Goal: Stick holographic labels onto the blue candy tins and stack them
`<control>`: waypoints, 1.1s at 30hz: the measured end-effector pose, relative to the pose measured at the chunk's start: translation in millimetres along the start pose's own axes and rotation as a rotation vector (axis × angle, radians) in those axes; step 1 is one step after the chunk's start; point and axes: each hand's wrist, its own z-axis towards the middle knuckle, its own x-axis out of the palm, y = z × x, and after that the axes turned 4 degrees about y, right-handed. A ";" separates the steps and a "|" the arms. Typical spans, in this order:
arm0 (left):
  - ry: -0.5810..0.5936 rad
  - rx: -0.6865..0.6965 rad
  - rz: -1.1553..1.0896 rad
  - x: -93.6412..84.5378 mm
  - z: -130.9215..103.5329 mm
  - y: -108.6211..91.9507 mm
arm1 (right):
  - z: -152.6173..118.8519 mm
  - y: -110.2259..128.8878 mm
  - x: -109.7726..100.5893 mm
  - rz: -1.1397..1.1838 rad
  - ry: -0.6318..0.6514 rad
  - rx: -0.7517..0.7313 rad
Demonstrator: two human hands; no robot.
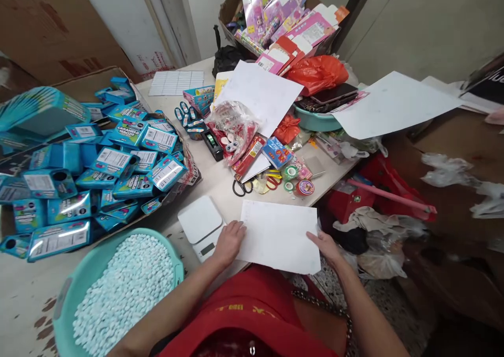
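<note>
A white sheet of paper (279,236) is held level in front of my body, over the near edge of the table. My left hand (230,241) grips its left edge, fingers bent and the thumb not clearly seen. On the opposite side, my right hand (325,245) pinches the sheet's right edge between thumb and fingers. Close beside my left hand sits a white kitchen scale (200,220) with a small display. Beyond the paper lie black-handled scissors (242,188), a pair with red and yellow handles (273,181) and rolls of green tape (291,172).
At left, a cardboard box (192,176) overflows with blue candy boxes (129,131). Before it stands a turquoise tub (63,320) of pale blue candies (126,289). Further back are loose white sheets (260,92), a red plastic bag (317,74) and a carton of colourful packaging (228,10).
</note>
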 end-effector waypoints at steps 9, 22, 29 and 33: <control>0.135 0.023 0.248 49.8 0.1 -10.1 | -11.2 35.8 3.5 -0.462 -0.671 -0.431; -0.022 -0.035 0.253 79.2 -15.6 -21.2 | 18.3 9.3 143.4 0.245 -0.150 -0.290; -0.126 0.018 0.203 90.2 -21.8 -15.6 | 39.5 -3.9 171.7 0.020 -0.157 -0.482; -0.128 0.029 0.178 88.2 -21.2 -16.1 | 49.3 -12.3 177.8 -0.066 -0.151 -0.545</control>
